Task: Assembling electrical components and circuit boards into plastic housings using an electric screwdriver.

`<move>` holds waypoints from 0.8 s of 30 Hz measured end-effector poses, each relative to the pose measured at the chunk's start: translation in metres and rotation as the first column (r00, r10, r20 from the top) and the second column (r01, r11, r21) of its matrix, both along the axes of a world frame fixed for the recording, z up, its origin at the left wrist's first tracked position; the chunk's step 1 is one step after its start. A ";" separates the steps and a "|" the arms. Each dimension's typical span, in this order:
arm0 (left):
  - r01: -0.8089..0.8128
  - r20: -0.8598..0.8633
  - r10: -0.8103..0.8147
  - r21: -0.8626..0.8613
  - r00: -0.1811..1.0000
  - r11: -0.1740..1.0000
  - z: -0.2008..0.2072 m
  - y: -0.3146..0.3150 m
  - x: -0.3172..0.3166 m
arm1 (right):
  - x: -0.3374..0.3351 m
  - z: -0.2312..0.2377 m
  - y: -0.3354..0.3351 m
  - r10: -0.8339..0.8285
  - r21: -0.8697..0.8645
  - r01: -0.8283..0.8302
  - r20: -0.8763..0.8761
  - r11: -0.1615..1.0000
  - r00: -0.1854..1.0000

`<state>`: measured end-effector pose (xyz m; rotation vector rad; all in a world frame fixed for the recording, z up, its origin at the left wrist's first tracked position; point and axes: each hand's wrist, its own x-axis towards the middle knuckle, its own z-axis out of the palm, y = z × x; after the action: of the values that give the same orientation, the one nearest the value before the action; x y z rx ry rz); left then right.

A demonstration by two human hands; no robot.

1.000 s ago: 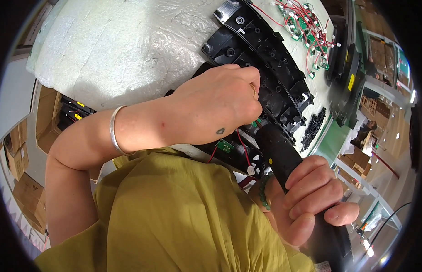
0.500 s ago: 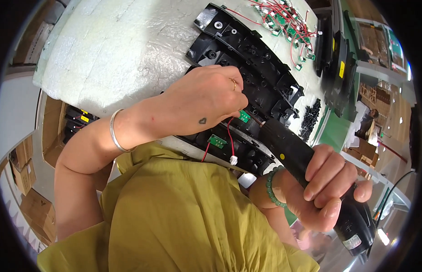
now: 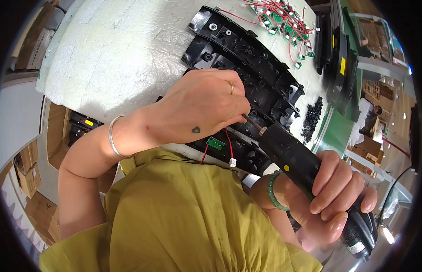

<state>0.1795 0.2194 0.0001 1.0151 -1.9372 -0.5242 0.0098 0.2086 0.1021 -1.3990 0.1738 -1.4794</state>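
Observation:
My right hand [image 3: 331, 197] grips a black electric screwdriver [image 3: 290, 156], its fingers wrapped round the body. The driver's thin bit slants up and left to the fingertips of my left hand [image 3: 206, 102]. That hand is closed in a pinch over the row of black plastic housings [image 3: 240, 43]; what the fingers hold is hidden. A red wire with a white connector [image 3: 232, 162] hangs from beneath it. On the nearest housing lies a small green circuit board [image 3: 216, 143] with its own red wire.
Green boards with tangled red wires [image 3: 288, 27] lie at the far right of the foam-covered table [image 3: 106, 50]. A pile of small black screws [image 3: 312, 120] sits right of the housings. More black parts [image 3: 340, 68] stand at the right edge. An open cardboard box [image 3: 56, 136] is at left.
The driver has shifted slightly right and down, and its bit now meets my left fingertips. A green board visible under those fingers before is now covered by my left hand.

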 end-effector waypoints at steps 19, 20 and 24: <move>-0.004 0.104 0.004 0.001 0.995 1.000 -0.001 0.000 -0.007 | -0.003 -0.005 0.004 -0.115 0.024 0.115 -0.017 0.993 0.993; -0.004 0.104 0.004 0.001 0.995 1.000 -0.002 0.000 -0.007 | -0.003 -0.005 0.004 -0.129 0.039 0.130 -0.009 0.991 0.992; 0.007 0.076 -0.008 0.016 0.997 1.000 -0.003 0.001 -0.006 | -0.008 -0.003 0.004 -0.078 0.048 0.076 0.042 0.996 0.996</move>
<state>0.1738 0.2205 -0.0033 1.0523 -2.0077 -0.5124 0.0022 0.2129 0.0996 -1.3344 0.2357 -1.5583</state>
